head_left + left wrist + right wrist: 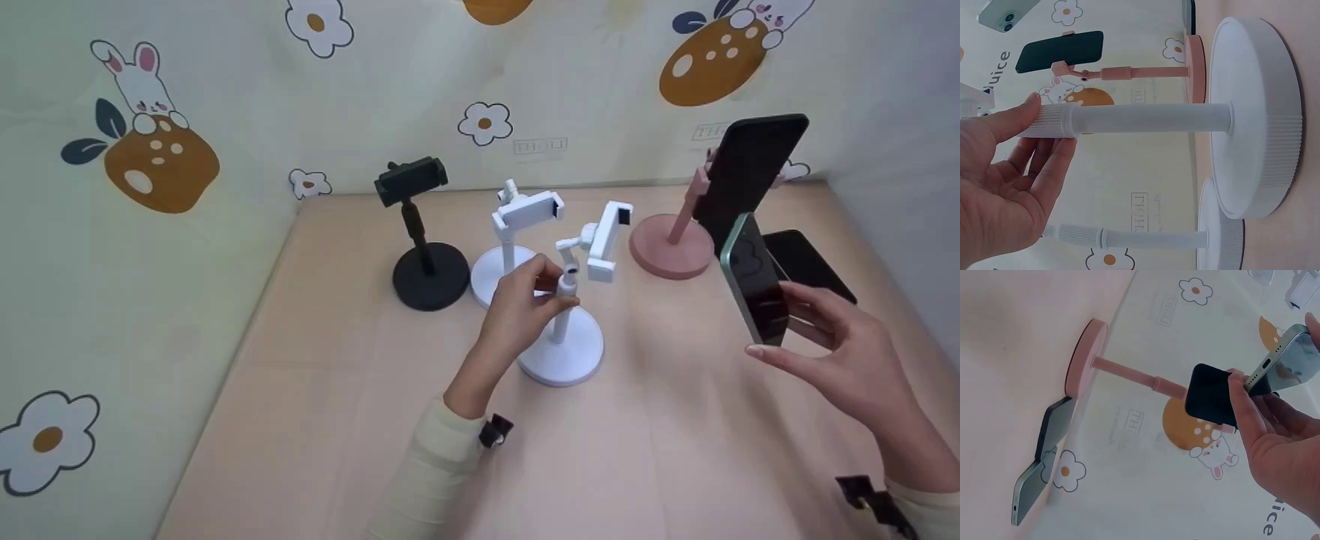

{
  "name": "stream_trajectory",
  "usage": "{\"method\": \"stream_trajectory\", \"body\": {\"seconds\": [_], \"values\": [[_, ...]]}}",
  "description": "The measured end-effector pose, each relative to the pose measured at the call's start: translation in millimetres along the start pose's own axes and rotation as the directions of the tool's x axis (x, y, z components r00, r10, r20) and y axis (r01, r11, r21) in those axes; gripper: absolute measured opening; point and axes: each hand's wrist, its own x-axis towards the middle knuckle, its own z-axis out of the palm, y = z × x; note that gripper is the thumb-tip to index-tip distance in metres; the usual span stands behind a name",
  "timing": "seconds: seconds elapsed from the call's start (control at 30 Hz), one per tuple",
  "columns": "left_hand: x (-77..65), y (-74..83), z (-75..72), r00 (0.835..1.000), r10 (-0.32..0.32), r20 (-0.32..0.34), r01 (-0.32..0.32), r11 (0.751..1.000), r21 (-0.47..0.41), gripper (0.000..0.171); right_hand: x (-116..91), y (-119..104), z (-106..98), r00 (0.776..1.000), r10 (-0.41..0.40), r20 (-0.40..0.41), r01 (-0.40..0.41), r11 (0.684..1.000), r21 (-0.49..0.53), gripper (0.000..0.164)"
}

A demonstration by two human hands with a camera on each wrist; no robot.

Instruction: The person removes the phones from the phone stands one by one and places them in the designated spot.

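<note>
My left hand [516, 311] pinches the ribbed collar on the pole of the front white phone stand [574, 360], thumb on one side and fingers on the other. The stand's round base rests on the table, and its clamp [604, 241] tilts up to the right with no phone in it. My right hand [862, 364] holds a phone [756, 285] with a pale green frame by its lower end, raised and slanted right of that clamp. In the right wrist view the phone's bottom edge [1266, 363] sits between thumb and fingers.
A pink stand [670, 251] at the back right carries a black phone [757, 165]. More phones [814, 266] lie flat beside it. Behind my left hand stands a second white stand [529, 212], with a black stand [430, 281] to its left. A patterned backdrop [390, 97] rises behind the table.
</note>
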Motion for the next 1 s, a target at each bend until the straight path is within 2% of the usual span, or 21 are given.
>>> {"method": "stream_trajectory", "body": {"seconds": [0.17,0.47,0.77,0.9,1.0], "values": [[0.0,-0.9,0.0,1.0,-0.001,0.005,0.001,1.0,-0.002,0.032,-1.6,8.4,-4.1,0.989,0.12,0.082,-0.113,0.99,-0.083,0.082],[-0.7,-0.6,-1.0,1.0,-0.003,0.007,0.003,1.0,0.0,0.032,0.7,25.6,-8.9,0.938,0.286,0.197,-0.235,0.94,-0.248,0.093],[-0.7,0.1,-1.2,1.0,0.012,0.01,-0.012,1.0,0.014,0.032,2.9,52.5,-19.9,0.913,0.338,0.228,-0.215,0.874,-0.436,0.086],[-0.5,-0.4,-1.3,1.0,0.013,0.007,-0.013,1.0,0.012,0.032,3.4,63.7,-25.5,0.896,0.365,0.252,-0.218,0.857,-0.467,0.086],[-0.2,-1.0,-0.8,1.0,0.01,0.005,-0.01,1.0,0.007,0.032,4.7,71.7,-29.2,0.874,0.402,0.272,-0.233,0.839,-0.491,0.091]]}}
